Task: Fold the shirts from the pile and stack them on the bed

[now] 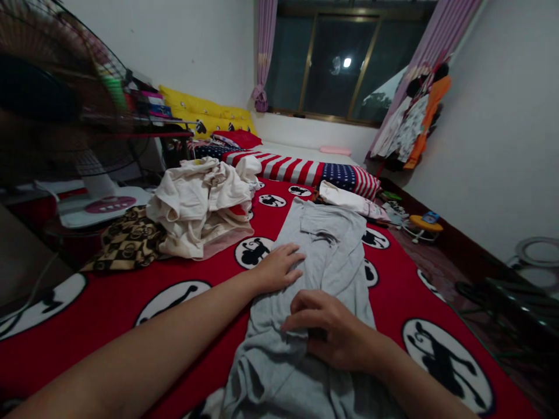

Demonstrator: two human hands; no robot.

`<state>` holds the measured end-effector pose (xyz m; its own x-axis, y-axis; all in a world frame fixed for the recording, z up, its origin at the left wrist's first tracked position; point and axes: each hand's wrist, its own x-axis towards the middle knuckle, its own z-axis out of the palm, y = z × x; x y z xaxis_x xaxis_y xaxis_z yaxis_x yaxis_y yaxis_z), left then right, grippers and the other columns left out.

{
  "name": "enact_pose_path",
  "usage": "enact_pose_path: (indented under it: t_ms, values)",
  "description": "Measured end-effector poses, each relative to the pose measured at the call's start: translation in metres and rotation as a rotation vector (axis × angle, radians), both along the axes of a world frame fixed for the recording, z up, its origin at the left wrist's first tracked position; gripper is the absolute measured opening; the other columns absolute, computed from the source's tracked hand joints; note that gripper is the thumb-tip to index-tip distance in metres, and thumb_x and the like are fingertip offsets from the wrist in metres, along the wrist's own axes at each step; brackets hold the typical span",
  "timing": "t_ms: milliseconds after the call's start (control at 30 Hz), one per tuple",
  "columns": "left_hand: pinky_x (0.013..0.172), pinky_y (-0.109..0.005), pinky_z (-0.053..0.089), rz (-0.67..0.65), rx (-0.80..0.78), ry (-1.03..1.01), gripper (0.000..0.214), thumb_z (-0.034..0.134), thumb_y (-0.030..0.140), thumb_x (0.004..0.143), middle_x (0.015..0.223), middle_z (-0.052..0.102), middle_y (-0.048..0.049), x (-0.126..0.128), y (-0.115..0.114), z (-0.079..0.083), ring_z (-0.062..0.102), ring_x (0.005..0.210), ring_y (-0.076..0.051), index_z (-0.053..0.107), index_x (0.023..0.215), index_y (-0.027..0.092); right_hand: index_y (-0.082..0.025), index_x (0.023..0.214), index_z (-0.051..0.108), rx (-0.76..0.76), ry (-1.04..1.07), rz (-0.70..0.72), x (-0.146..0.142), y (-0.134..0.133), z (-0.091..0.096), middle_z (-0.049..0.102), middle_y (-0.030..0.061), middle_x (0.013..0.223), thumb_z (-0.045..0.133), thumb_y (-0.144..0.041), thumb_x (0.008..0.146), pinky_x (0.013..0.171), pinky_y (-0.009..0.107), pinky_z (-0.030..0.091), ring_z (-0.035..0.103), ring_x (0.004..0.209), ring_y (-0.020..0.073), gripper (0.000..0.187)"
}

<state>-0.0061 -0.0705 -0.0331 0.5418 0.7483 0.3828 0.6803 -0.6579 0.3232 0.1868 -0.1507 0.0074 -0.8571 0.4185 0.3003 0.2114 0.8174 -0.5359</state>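
A light grey long garment (325, 262), possibly a shirt with a sleeve folded over it, lies lengthwise on the red bedspread (209, 349). Its far part is fairly flat, while the near end is bunched and wrinkled. My left hand (279, 267) rests palm down on its left edge, fingers apart. Closer to me, my right hand (329, 329) is over the middle of the cloth with bent fingers. A gap shows between its thumb and forefinger, and I see no fabric gripped there.
Left stands a heap of cream clothes (201, 198) beside a brown checked cloth (128, 241) and a fan (100, 192). A folded white garment (349, 201) lies beyond the grey one. The bed's right edge drops to a floor with a small yellow stool (425, 226).
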Motion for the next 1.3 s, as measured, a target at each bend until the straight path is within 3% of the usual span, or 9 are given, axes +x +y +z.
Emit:
enact_pose_path:
  t_ms: [100, 200, 333, 433, 600, 800, 900, 1067, 1300]
  values:
    - [0.111, -0.042, 0.033, -0.001, 0.002, 0.014, 0.042, 0.057, 0.029, 0.086, 0.14, 0.047, -0.0177, -0.001, 0.0, 0.001, 0.043, 0.131, -0.028, 0.058, 0.125, 0.013, -0.023, 0.094, 0.073, -0.021, 0.066, 0.033, -0.003, -0.006, 0.005, 0.063, 0.0048, 0.089, 0.063, -0.011, 0.077, 0.077, 0.03, 0.042, 0.059, 0.083, 0.0162, 0.023]
    - [0.111, -0.042, 0.034, -0.003, 0.0, 0.022, 0.041, 0.057, 0.029, 0.086, 0.139, 0.048, -0.0161, -0.001, -0.001, 0.002, 0.044, 0.13, -0.027, 0.058, 0.125, 0.015, -0.021, 0.09, 0.075, -0.195, 0.091, 0.064, 0.0, -0.009, 0.011, 0.064, 0.0046, 0.079, 0.064, -0.022, 0.082, 0.073, 0.028, 0.043, 0.06, 0.075, 0.0151, 0.013]
    - [0.111, -0.041, 0.034, -0.001, -0.011, 0.014, 0.041, 0.059, 0.03, 0.086, 0.14, 0.048, -0.0155, 0.001, -0.002, 0.002, 0.044, 0.13, -0.027, 0.058, 0.125, 0.016, -0.019, 0.093, 0.076, -0.381, -0.1, 0.139, 0.009, -0.005, 0.015, 0.066, 0.0038, 0.074, 0.064, -0.028, 0.083, 0.063, 0.024, 0.044, 0.06, 0.067, 0.0132, 0.017]
    - [0.11, -0.042, 0.035, -0.027, -0.041, -0.017, 0.041, 0.059, 0.029, 0.086, 0.141, 0.047, -0.0155, -0.004, 0.0, 0.005, 0.043, 0.131, -0.027, 0.059, 0.125, 0.017, -0.019, 0.097, 0.074, -0.421, -0.046, 0.033, 0.026, 0.008, 0.02, 0.07, 0.0047, 0.08, 0.063, -0.031, 0.085, 0.069, 0.025, 0.047, 0.063, 0.074, 0.015, 0.02]
    - [0.098, -0.028, 0.044, -0.228, -0.182, -0.061, 0.033, 0.052, 0.006, 0.083, 0.125, 0.061, -0.0108, -0.041, 0.011, 0.024, 0.058, 0.114, -0.018, 0.068, 0.11, 0.017, -0.022, 0.096, 0.071, -0.152, 0.08, -0.411, 0.082, 0.024, 0.032, 0.068, 0.0076, 0.094, 0.061, -0.026, 0.085, 0.079, 0.031, 0.051, 0.064, 0.088, 0.0198, 0.016]
    - [0.108, -0.03, 0.033, -0.287, -0.391, 0.229, 0.055, 0.06, -0.002, 0.069, 0.146, 0.044, -0.0059, -0.072, 0.001, 0.057, 0.043, 0.133, -0.023, 0.067, 0.115, 0.028, -0.033, 0.117, 0.065, -0.076, -0.284, -0.387, 0.138, -0.009, 0.022, 0.044, 0.0065, 0.144, 0.059, -0.02, 0.084, 0.108, 0.047, 0.037, 0.038, 0.135, 0.0276, 0.037]
    - [0.112, -0.033, 0.028, -0.303, -0.421, 0.313, 0.06, 0.061, 0.0, 0.071, 0.153, 0.032, -0.0033, -0.065, -0.012, 0.064, 0.034, 0.138, -0.025, 0.065, 0.12, 0.034, -0.037, 0.124, 0.06, -0.015, -0.307, -0.363, 0.14, -0.026, 0.003, 0.035, 0.0045, 0.151, 0.062, -0.02, 0.083, 0.109, 0.049, 0.034, 0.027, 0.141, 0.0277, 0.044]
    - [0.114, -0.048, 0.02, -0.345, -0.372, 0.334, 0.041, 0.072, 0.024, 0.074, 0.154, 0.031, -0.0042, -0.058, -0.04, 0.061, 0.026, 0.141, -0.033, 0.069, 0.114, 0.037, -0.035, 0.115, 0.065, 0.201, -0.189, -0.36, 0.118, -0.037, -0.022, 0.047, 0.0052, 0.144, 0.052, -0.013, 0.089, 0.104, 0.043, 0.041, 0.04, 0.134, 0.0223, 0.037]
    - [0.113, -0.049, 0.026, -0.5, -0.308, 0.132, 0.048, 0.057, 0.001, 0.071, 0.132, 0.06, -0.0031, -0.062, -0.085, 0.041, 0.047, 0.13, -0.026, 0.07, 0.107, 0.03, -0.024, 0.101, 0.063, 0.198, -0.103, -0.307, 0.098, -0.04, -0.021, 0.067, 0.0079, 0.118, 0.044, -0.012, 0.093, 0.103, 0.039, 0.041, 0.056, 0.119, 0.0173, 0.024]
